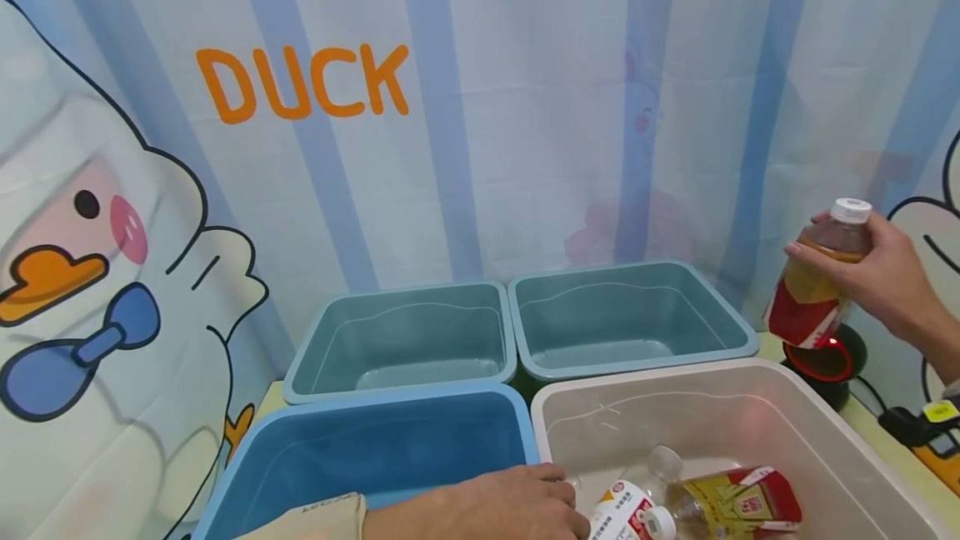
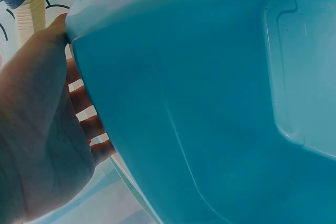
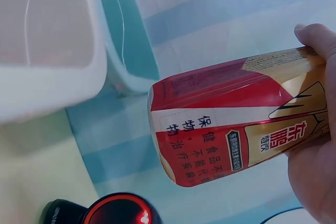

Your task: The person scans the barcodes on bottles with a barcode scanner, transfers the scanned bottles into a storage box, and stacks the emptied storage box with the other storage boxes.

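Observation:
In the head view my right hand (image 1: pixel 900 273) grips a bottle (image 1: pixel 810 294) near its neck. The bottle has a white cap, amber liquid and a red and gold label. It is tilted, cap up, above a small black device (image 1: pixel 832 357) with a glowing red ring. The right wrist view shows the bottle's label (image 3: pixel 236 119) and part of the hand. My left hand (image 1: pixel 487 507) lies over the right rim of the blue bin (image 1: pixel 375 432), its fingers loosely bent. In the left wrist view the fingers (image 2: pixel 81 98) are partly hidden behind the rim.
A pale bin (image 1: pixel 750 415) at the front right holds a yellow and red labelled bottle (image 1: pixel 735 502) and a white labelled bottle (image 1: pixel 622 511). Two teal bins (image 1: pixel 420 323) stand behind. A printed curtain (image 1: pixel 525 107) hangs at the back. A black cable runs on the right.

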Demonstrator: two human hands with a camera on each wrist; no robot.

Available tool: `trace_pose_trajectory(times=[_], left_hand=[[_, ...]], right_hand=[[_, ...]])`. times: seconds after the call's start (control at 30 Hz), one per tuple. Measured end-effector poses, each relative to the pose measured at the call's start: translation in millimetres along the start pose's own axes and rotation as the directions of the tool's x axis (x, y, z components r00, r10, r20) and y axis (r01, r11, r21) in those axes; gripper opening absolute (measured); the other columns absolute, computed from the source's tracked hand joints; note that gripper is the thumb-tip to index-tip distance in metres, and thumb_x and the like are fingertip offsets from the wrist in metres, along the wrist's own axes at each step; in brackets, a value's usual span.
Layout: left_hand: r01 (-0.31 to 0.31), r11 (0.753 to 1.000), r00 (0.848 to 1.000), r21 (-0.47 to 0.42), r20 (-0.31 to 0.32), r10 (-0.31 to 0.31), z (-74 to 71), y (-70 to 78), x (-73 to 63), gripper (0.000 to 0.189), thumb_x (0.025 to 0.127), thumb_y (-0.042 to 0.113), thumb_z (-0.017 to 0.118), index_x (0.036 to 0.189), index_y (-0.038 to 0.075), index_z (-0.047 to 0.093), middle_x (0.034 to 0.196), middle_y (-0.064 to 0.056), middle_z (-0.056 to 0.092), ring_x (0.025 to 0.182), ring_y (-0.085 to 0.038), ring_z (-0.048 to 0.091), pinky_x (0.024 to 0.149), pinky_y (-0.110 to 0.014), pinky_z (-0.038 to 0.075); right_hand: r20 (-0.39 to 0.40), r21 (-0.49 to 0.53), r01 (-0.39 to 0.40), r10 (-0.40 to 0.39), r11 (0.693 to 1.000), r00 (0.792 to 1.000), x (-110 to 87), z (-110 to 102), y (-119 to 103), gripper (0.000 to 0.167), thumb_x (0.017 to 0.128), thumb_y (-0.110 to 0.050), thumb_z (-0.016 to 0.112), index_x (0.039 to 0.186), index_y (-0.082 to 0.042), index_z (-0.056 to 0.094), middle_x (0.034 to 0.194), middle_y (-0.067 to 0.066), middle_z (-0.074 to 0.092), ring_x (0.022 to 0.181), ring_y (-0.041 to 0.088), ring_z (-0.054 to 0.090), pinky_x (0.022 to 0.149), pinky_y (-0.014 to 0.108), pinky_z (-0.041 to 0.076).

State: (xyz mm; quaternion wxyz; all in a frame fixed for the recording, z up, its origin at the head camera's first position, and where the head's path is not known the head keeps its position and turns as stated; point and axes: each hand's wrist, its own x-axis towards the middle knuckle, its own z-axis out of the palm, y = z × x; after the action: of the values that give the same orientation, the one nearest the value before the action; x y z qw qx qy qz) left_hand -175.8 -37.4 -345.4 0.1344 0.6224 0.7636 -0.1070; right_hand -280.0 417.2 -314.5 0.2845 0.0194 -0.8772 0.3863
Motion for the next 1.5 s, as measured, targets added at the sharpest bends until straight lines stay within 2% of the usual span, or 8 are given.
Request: trace_pose_trajectory(times=[0.07,0.2,0.47,0.57,0.77,1.03,1.2,1.5], left_hand=[[0.003,1.000,1.000,-0.002,-0.001,-0.003,0.3,0.0,0.1,0.041,0.098,0.049,0.069,0.136,0.033,0.069,0.122,0.026,0.066,0.104,0.010,0.055,0.107,-0.014,0.033],[0.003,1.000,1.000,0.003,-0.002,-0.003,0.8,-0.1,0.2,0.041,0.098,0.049,0.069,0.136,0.033,0.069,0.122,0.026,0.066,0.104,0.010,0.054,0.107,-0.014,0.033],[0.003,1.000,1.000,0.020,-0.002,-0.003,1.1,-0.4,0.4,0.042,0.097,0.050,0.070,0.136,0.034,0.069,0.123,0.026,0.066,0.106,0.010,0.055,0.109,-0.015,0.033],[0.001,1.000,1.000,0.023,-0.003,-0.001,1.2,-0.2,0.3,0.042,0.097,0.050,0.069,0.136,0.034,0.069,0.123,0.026,0.066,0.106,0.010,0.055,0.108,-0.015,0.033],[-0.012,0.999,1.000,0.039,0.002,0.012,0.1,-0.5,0.3,0.039,0.099,0.049,0.068,0.135,0.034,0.069,0.122,0.026,0.066,0.102,0.010,0.054,0.105,-0.012,0.033],[-0.009,1.000,1.000,0.024,0.004,0.009,0.8,-0.1,-0.2,0.039,0.099,0.049,0.068,0.135,0.034,0.070,0.122,0.027,0.066,0.102,0.010,0.053,0.104,-0.012,0.032],[-0.002,1.000,1.000,0.026,0.003,0.001,2.2,-0.8,0.0,0.040,0.099,0.049,0.068,0.136,0.033,0.069,0.122,0.026,0.066,0.102,0.010,0.053,0.104,-0.012,0.032],[-0.003,1.000,1.000,0.024,0.005,0.003,2.2,-1.7,0.4,0.040,0.099,0.049,0.067,0.136,0.033,0.069,0.123,0.026,0.065,0.105,0.010,0.054,0.106,-0.013,0.032]], right_hand=[[0.008,0.010,0.015,-0.016,1.000,1.000,1.2,1,-5,0.069,0.097,-0.034,0.075,0.148,-0.005,0.039,0.140,0.027,0.047,0.115,0.052,0.049,0.067,0.004,0.038],[0.022,0.018,0.036,-0.036,0.999,0.999,3.4,4,-18,0.069,0.096,-0.031,0.076,0.149,-0.005,0.040,0.140,0.024,0.048,0.113,0.045,0.050,0.067,0.003,0.039],[0.065,0.015,0.126,-0.126,0.992,0.990,4.4,15,-53,0.062,0.093,-0.028,0.080,0.143,-0.011,0.049,0.128,0.006,0.056,0.101,0.006,0.055,0.072,0.005,0.042],[0.104,0.026,0.161,-0.163,0.987,0.981,4.6,21,-68,0.057,0.093,-0.027,0.080,0.140,-0.012,0.052,0.125,0.007,0.058,0.098,0.001,0.054,0.073,0.008,0.044],[0.175,0.035,0.200,-0.203,0.979,0.963,7.8,37,-92,0.056,0.091,-0.028,0.082,0.138,-0.014,0.054,0.126,0.010,0.061,0.104,0.018,0.057,0.076,0.015,0.046],[0.240,0.028,0.288,-0.286,0.957,0.928,12.1,64,-102,0.059,0.088,-0.025,0.086,0.137,-0.009,0.056,0.125,0.016,0.065,0.109,0.038,0.063,0.083,0.049,0.054],[0.273,0.033,0.423,-0.415,0.906,0.868,13.5,84,-110,0.060,0.083,-0.022,0.089,0.133,-0.009,0.058,0.118,0.012,0.068,0.104,0.034,0.067,0.084,0.061,0.055],[0.417,0.036,0.658,-0.610,0.752,0.674,16.6,118,-121,0.057,0.078,-0.024,0.094,0.124,-0.014,0.064,0.112,0.003,0.064,0.096,0.021,0.063,0.075,0.042,0.059]])
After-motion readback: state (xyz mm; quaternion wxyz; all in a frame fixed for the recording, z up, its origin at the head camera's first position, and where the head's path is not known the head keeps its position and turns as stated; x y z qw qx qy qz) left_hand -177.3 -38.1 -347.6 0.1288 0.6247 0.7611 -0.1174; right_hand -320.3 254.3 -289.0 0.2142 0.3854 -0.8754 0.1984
